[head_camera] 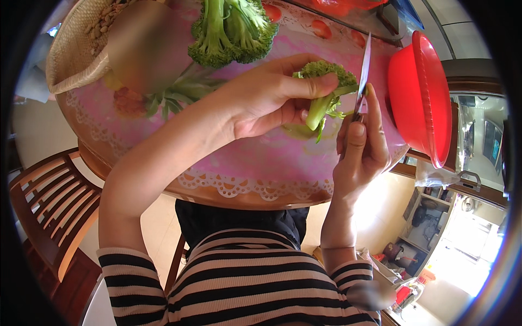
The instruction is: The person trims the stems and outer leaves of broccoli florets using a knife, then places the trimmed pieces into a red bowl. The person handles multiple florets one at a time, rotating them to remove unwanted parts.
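My left hand (pixel 285 91) grips a small head of broccoli (pixel 322 110), its pale cut stem pointing down towards me. In my right hand (pixel 363 138) is a knife (pixel 364 73), its blade pointing away from me and its handle mostly covered by my fingers. The blade stands right beside a side stalk of the broccoli; whether it touches cannot be told. My right index finger lies along the blade. A larger broccoli head (pixel 232 32) rests on the table beyond my left hand, stems pointing away.
Right of the knife, a red plastic basin (pixel 408 89) stands near the table edge. A woven basket (pixel 73 61) holding what look like unshelled peanuts (pixel 102 24) is at the far left. The table has a pink patterned tablecloth (pixel 244 159). A slatted wooden chair (pixel 57 208) stands left.
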The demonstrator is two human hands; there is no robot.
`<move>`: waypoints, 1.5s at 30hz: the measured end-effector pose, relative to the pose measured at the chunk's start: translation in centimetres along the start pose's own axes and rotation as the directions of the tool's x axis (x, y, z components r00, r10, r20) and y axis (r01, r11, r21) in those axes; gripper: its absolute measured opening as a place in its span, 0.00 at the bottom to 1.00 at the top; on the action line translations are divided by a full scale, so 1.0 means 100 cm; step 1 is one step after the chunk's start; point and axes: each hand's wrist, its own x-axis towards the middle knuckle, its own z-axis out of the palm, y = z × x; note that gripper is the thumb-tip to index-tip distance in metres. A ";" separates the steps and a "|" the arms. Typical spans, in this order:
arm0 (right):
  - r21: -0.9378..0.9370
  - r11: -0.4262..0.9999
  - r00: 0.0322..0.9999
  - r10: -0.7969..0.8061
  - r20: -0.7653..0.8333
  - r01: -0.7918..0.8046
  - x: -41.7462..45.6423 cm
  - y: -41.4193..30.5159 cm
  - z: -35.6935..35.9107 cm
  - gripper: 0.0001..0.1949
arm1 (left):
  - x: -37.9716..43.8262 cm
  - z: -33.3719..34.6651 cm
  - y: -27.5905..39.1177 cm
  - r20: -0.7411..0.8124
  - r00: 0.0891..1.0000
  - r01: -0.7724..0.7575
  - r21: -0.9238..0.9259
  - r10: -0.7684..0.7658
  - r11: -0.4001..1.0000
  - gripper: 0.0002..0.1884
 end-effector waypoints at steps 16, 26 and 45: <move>0.246 0.918 0.947 0.277 0.164 -0.311 0.001 -0.001 -0.016 0.24 | 0.007 -0.009 0.000 -0.024 0.999 -0.037 0.025 0.038 0.999 0.19; 0.292 0.871 0.843 0.217 0.492 -0.395 -0.004 -0.016 -0.012 0.27 | 0.011 -0.021 -0.007 -0.002 0.994 -0.111 0.015 0.111 0.994 0.22; 0.222 0.931 0.948 0.250 0.198 -0.292 -0.001 -0.008 -0.012 0.21 | 0.001 -0.003 -0.005 0.087 0.996 -0.011 -0.119 0.021 0.993 0.13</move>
